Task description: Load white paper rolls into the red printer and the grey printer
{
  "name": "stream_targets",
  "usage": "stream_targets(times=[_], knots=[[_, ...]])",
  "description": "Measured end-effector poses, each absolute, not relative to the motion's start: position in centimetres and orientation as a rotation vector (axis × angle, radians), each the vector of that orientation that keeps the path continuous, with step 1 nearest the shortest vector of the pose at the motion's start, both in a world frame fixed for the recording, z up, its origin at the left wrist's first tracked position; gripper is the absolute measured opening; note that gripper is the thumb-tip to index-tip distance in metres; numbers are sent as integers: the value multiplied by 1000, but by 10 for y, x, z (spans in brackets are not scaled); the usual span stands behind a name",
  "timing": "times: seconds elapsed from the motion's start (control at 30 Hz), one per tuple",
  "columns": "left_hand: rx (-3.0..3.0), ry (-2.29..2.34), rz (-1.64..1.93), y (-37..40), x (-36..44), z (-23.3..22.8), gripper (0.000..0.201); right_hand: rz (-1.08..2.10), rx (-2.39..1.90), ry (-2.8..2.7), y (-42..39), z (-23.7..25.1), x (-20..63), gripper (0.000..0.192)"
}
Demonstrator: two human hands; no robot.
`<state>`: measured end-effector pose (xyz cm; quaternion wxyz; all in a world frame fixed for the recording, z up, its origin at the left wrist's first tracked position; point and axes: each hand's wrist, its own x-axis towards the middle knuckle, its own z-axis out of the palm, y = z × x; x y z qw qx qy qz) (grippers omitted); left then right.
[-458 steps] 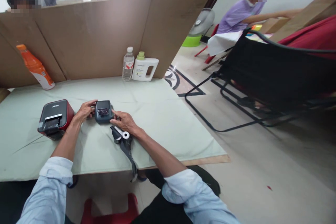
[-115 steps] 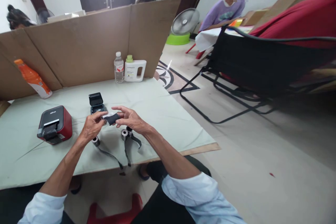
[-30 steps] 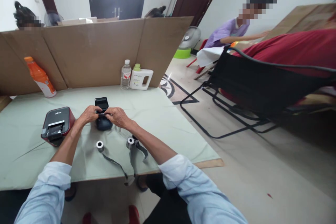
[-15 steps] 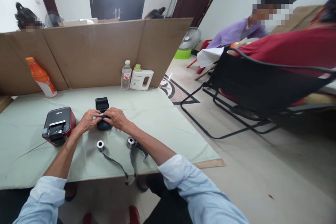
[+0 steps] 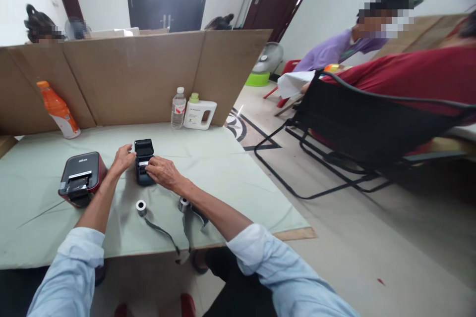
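Note:
A small dark label printer point(image 5: 143, 152) stands on the green table cover point(image 5: 208, 168) with its lid raised. My left hand point(image 5: 122, 158) rests against the printer's left side, fingers spread. My right hand point(image 5: 160, 172) lies on its front, fingertips pressing into the open paper bay; whether a roll sits under them is hidden. Two small paper rolls lie nearer me: one point(image 5: 141, 206) with a dark strip trailing toward the table edge, another point(image 5: 183, 203) partly behind my right forearm.
A red and black printer point(image 5: 81, 177) sits left of my hands. An orange bottle point(image 5: 57, 109), a water bottle point(image 5: 178, 108) and a white jug point(image 5: 199, 114) stand along the cardboard screen point(image 5: 141, 74). A black folding chair point(image 5: 368, 129) and other people are at right.
My hands came apart from in front of the small printer. The left moved to its side and the right pressed down into the open bay.

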<state>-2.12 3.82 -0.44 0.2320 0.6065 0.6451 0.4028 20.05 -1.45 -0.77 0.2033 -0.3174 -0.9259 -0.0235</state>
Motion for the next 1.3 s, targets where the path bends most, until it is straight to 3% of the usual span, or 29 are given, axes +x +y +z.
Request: stream_targets(times=[0.23, 0.37, 0.47, 1.03, 1.2, 1.3], knots=[[1621, 1568, 1244, 51, -15, -19, 60, -115, -868, -2578, -15, -15, 200, 22], [1704, 1468, 1257, 33, -23, -19, 46, -87, -853, -2557, -15, -19, 199, 22], [1867, 1415, 1197, 17, -30, -21, 40, -58, -859, -2554, -15, -19, 200, 21], [2259, 1497, 872, -37, -34, -32, 51, 46, -901, -2572, -19, -17, 215, 12], [2260, 1499, 862, -45, -35, -32, 63, 128, -1001, -2525, -16, -13, 227, 48], [2290, 1521, 889, -47, -34, -35, 70, 168, -1018, -2557, -14, -12, 231, 60]])
